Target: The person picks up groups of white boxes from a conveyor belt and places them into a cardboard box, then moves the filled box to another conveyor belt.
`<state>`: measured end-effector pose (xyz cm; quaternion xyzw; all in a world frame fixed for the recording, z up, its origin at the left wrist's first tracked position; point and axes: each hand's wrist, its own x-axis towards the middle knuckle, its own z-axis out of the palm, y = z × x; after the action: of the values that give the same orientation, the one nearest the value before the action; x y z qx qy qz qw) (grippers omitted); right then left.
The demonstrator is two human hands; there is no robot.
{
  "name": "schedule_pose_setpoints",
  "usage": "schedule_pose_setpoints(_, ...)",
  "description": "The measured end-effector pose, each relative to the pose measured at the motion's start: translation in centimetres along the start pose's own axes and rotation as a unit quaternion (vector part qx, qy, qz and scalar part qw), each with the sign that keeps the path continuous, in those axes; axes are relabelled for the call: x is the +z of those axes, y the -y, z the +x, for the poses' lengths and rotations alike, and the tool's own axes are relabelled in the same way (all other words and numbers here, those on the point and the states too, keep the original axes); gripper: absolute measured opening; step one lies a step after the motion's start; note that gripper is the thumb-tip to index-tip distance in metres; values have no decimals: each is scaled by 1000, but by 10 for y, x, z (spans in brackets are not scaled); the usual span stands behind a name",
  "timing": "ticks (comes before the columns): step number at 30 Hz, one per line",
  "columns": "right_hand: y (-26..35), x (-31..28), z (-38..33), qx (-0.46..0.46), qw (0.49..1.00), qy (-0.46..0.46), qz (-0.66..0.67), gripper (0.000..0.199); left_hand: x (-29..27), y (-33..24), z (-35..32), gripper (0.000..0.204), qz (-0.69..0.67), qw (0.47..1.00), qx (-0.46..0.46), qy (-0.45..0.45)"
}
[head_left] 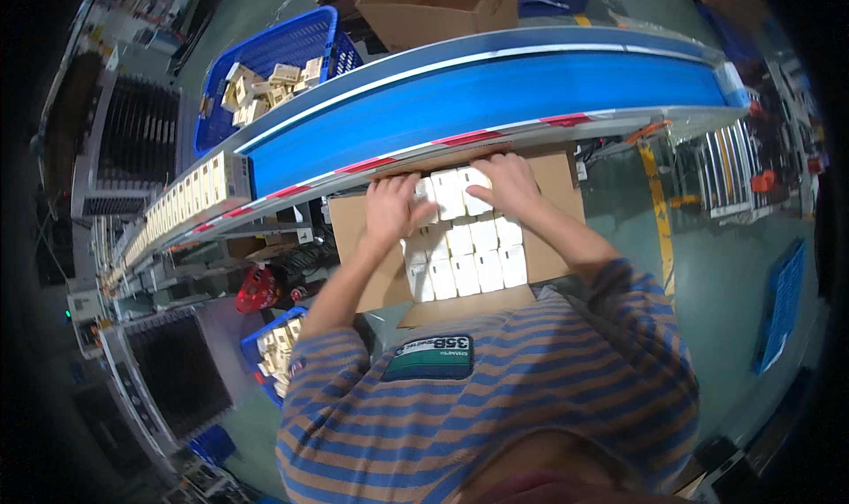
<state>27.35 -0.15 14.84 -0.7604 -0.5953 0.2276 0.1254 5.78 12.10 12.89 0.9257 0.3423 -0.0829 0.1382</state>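
Observation:
An open cardboard carton lies before me with its flaps spread. Inside it, small white boxes stand in rows. My left hand and my right hand reach into its far part. Between them is a short row of white boxes; the left hand presses its left end, the right hand its right end. Both thumbs lie over the near side of that row, while the fingertips curl over the far edge and are partly hidden. Whether the row rests fully on the carton's bottom I cannot tell.
A blue conveyor belt runs just beyond the carton. Cream boxes stand in a long line at its left. Blue baskets with loose boxes sit behind it and at lower left. A large carton stands behind; a blue pallet lies right.

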Motion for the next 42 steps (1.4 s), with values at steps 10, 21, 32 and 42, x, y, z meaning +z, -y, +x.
schedule_pose_setpoints(10,-26,89,-21,-135,985,-72,-81,67,59,-12,-5,95,-30,994,102,-23)
schedule_pose_setpoints(21,-10,-10,-13,-218,908,-356,33,54,11,-111,-175,58,-152,966,130,166)
schedule_pose_setpoints(32,-31,52,-71,-201,920,-334,-30,36,47,-94,-177,19,-96,989,108,25)
schedule_pose_setpoints(42,-28,41,-38,-140,927,-348,-30,25,82,13,-55,85,91,995,1,34)
